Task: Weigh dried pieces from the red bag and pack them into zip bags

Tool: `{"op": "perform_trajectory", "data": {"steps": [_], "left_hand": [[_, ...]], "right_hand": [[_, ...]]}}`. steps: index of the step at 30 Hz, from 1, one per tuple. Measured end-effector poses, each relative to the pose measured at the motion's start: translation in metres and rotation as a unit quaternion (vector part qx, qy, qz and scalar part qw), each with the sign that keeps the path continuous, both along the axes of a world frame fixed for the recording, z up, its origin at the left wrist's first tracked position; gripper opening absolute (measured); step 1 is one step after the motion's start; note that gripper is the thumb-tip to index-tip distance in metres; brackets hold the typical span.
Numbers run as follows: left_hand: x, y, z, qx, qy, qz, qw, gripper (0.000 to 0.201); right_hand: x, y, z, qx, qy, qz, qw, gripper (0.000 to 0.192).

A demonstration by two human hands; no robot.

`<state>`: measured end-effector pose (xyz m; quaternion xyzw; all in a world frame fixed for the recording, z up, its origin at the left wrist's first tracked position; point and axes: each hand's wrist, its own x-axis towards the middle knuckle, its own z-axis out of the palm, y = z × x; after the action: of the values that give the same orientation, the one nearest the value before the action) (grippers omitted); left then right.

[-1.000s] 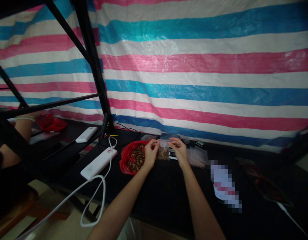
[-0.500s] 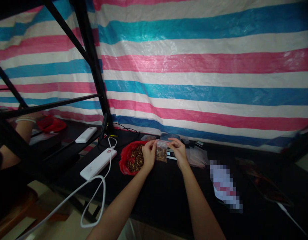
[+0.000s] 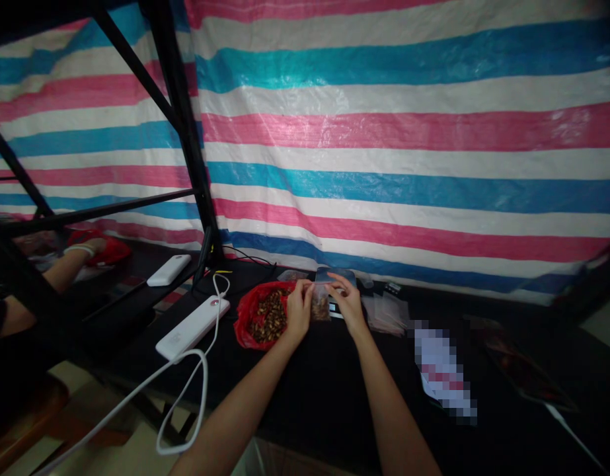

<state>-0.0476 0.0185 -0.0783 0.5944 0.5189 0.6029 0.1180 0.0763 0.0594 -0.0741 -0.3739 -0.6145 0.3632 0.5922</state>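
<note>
Head view. The left hand (image 3: 299, 308) and the right hand (image 3: 347, 305) together pinch the upper edge of a small clear bag (image 3: 320, 303) partly filled with brown seeds; the fingers of each hand are closed on the bag's top corners, left hand at the left corner, right hand at the right. The bag hangs upright between the two hands, just above the black table (image 3: 324, 390), directly in front of a small scale (image 3: 334, 276) with a pale platform. Just left of the left hand, touching the table, lies an open red plastic bag (image 3: 248, 316) holding a heap of the same brown seeds (image 3: 267, 314). A stack of empty clear bags (image 3: 386, 311) lies to the right of the right hand. Farther left on the table rests a white power bank (image 3: 192, 328), its white cable (image 3: 186, 390) looping off the table edge. A second power bank (image 3: 168, 270) lies on the adjoining surface, where another person's arm (image 3: 67, 268) reaches. A striped tarpaulin (image 3: 408, 145) forms the backdrop.
</note>
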Motion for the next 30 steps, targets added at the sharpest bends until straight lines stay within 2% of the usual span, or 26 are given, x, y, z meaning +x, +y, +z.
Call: {"op": "perform_trajectory", "data": {"steps": [5, 8, 13, 21, 27, 30], "left_hand": [[-0.001, -0.001, 0.001, 0.003, 0.021, 0.005, 1.000, 0.021], [-0.002, 0.000, 0.001, 0.008, 0.005, 0.003, 1.000, 0.021], [-0.002, 0.001, -0.001, 0.013, -0.012, 0.009, 1.000, 0.022], [-0.004, -0.001, -0.001, -0.007, 0.035, 0.031, 0.999, 0.024], [-0.001, 0.000, -0.003, -0.005, 0.011, 0.004, 1.000, 0.019], [-0.001, 0.000, -0.003, 0.004, 0.034, 0.003, 0.999, 0.016]], "right_hand": [[-0.001, 0.003, -0.005, 0.064, -0.078, -0.038, 0.994, 0.019], [-0.001, 0.004, -0.006, 0.092, -0.085, -0.043, 0.991, 0.018], [-0.002, -0.001, 0.000, 0.095, -0.068, -0.047, 0.992, 0.017], [-0.005, -0.004, 0.002, 0.106, -0.049, -0.037, 0.992, 0.013], [-0.010, -0.005, -0.002, 0.120, -0.118, -0.046, 0.985, 0.012], [-0.012, -0.007, -0.002, 0.134, -0.161, -0.053, 0.976, 0.011]]}}
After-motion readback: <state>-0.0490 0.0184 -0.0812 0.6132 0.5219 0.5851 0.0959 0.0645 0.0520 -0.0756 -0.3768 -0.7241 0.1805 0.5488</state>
